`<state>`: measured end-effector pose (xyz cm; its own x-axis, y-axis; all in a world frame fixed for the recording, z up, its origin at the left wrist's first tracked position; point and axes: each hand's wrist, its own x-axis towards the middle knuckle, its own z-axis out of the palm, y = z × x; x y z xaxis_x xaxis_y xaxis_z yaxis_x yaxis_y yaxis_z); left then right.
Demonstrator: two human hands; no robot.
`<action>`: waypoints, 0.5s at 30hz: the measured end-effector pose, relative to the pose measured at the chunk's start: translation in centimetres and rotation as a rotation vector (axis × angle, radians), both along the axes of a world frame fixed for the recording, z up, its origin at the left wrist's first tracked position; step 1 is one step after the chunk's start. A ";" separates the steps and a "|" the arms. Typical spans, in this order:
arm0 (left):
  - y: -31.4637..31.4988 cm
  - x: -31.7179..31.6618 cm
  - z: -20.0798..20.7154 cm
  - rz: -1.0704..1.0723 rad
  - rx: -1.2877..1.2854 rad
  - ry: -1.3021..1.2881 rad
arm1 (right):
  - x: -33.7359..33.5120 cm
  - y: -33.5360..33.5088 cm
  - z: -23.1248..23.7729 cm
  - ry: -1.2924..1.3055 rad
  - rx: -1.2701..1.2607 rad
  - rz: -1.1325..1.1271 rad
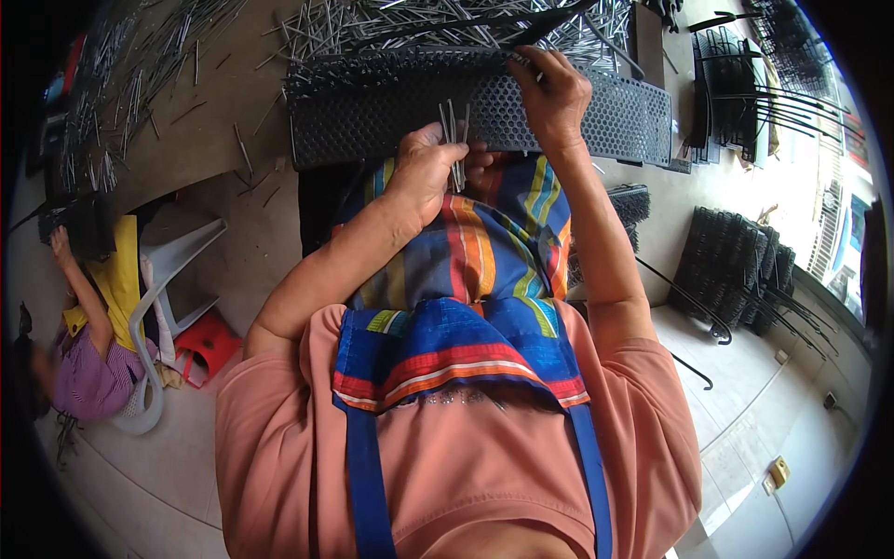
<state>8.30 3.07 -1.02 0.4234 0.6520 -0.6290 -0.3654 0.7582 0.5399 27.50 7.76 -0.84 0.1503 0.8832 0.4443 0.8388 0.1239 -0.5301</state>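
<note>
A long black panel full of round holes [615,107] lies crosswise in front of me, above my lap. Several thin silvery metal rods [453,126] stick up from my left hand [424,168], whose thumb and fingers are closed around them at the panel's near edge. Over the panel's right half is my right hand [556,98], its fingers bent together close to the far edge. What those fingertips hold, if anything, is hidden. Along the far left part of the panel, dark short pieces [340,74] stand up in a dense row.
Beyond the panel lies a large heap of loose metal rods [419,33], with more rods [140,65] at the far left. Stacks of black racks [726,270] stand on the right. At the left, another person [98,363] sits by a white chair [172,279] and a red stool [205,349].
</note>
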 end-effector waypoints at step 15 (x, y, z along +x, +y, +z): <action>-0.2 -1.4 -0.1 -0.171 0.003 -0.160 | -3.2 -4.5 0.8 1.123 -0.841 0.132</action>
